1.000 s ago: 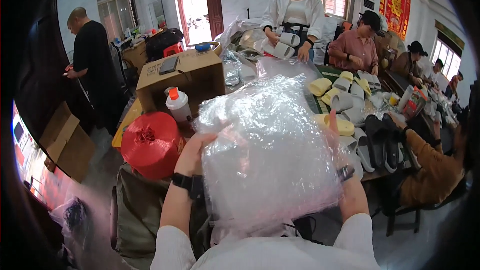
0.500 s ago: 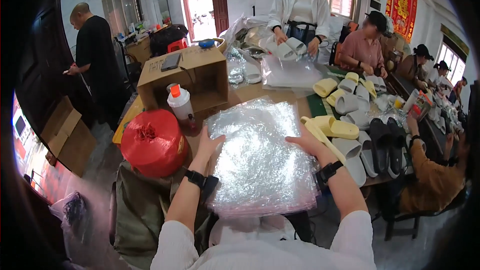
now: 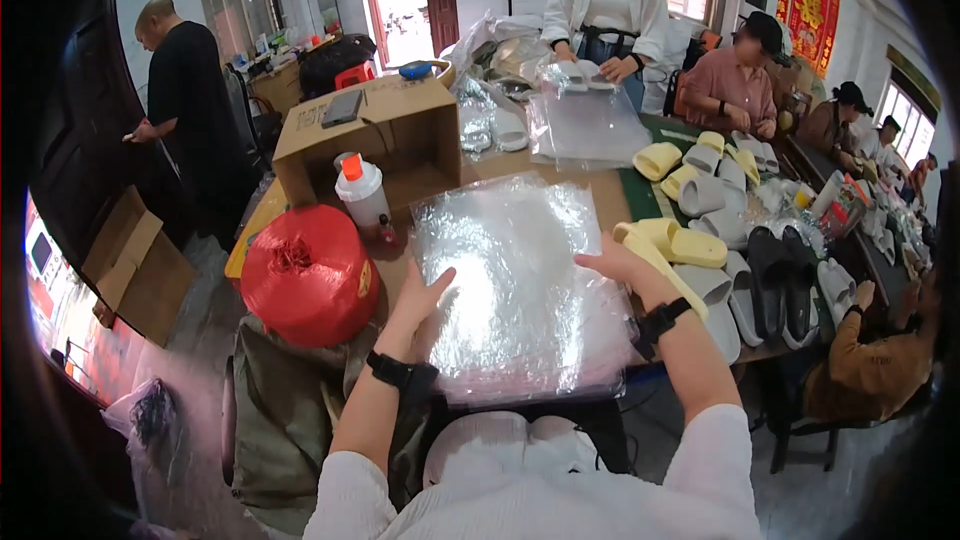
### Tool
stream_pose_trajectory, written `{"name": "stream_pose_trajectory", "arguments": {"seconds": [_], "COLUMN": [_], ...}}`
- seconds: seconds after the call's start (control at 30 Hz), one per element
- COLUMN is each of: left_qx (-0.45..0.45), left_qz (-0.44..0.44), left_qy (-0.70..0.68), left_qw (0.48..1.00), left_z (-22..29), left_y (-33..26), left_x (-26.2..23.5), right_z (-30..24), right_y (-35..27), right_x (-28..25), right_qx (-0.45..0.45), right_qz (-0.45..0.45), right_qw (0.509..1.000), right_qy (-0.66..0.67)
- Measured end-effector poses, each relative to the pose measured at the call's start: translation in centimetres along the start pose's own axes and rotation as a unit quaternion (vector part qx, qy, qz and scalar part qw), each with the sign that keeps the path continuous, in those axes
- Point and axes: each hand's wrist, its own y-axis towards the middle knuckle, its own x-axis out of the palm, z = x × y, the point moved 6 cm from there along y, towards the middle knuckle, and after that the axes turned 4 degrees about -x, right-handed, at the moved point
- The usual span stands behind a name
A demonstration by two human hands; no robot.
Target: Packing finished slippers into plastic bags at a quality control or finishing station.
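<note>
A thick stack of clear plastic bags (image 3: 520, 290) lies in front of me at the table's near edge, its shiny top throwing back the light. My left hand (image 3: 422, 298) grips its left side, thumb over the top sheet. On the right side my right hand (image 3: 612, 265) holds it the same way. The fingers under the sheets are hidden on both hands. Just left of my left hand stands a big red roll of plastic twine (image 3: 310, 275). Yellow slippers (image 3: 690, 243) lie close beyond my right wrist.
A cardboard box (image 3: 300, 165) and a white bottle with an orange cap (image 3: 362, 195) stand behind the twine. Grey and black slippers (image 3: 768, 280) crowd the right. Across the table a person (image 3: 605, 15) handles light slippers over more clear bags (image 3: 585, 125). Other people sit along the right.
The stack has shifted slightly away from me, both hands keeping hold at its sides. Across the table, the person's slippers have come down toward the bags. The brown-sleeved person's hand at right has drawn back.
</note>
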Motion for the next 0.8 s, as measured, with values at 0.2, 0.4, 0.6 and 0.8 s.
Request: {"name": "stream_pose_trajectory", "arguments": {"seconds": [0.2,0.4,0.6,0.8], "left_qx": [0.043,0.066,0.134,0.317], "left_qz": [-0.081,-0.067,0.049,-0.092], "left_qy": [-0.025,0.014,0.219,0.301], "left_qw": [0.995,0.995,0.965,0.895], "left_z": [1.0,1.3,2.6,9.2], "left_y": [-3.4,-3.4,-5.3,-11.4], "left_x": [1.0,0.9,-0.9,2.9], "right_z": [4.0,3.0,1.0,2.5], "right_y": [-2.5,-5.9,-9.0,-10.6], "right_x": [4.1,4.5,1.6,-3.5], "right_qx": [-0.039,-0.110,-0.156,-0.114], "right_qz": [0.002,0.099,0.250,0.440], "right_qw": [0.999,0.986,0.946,0.817], "right_qy": [0.002,0.071,-0.137,-0.354]}}
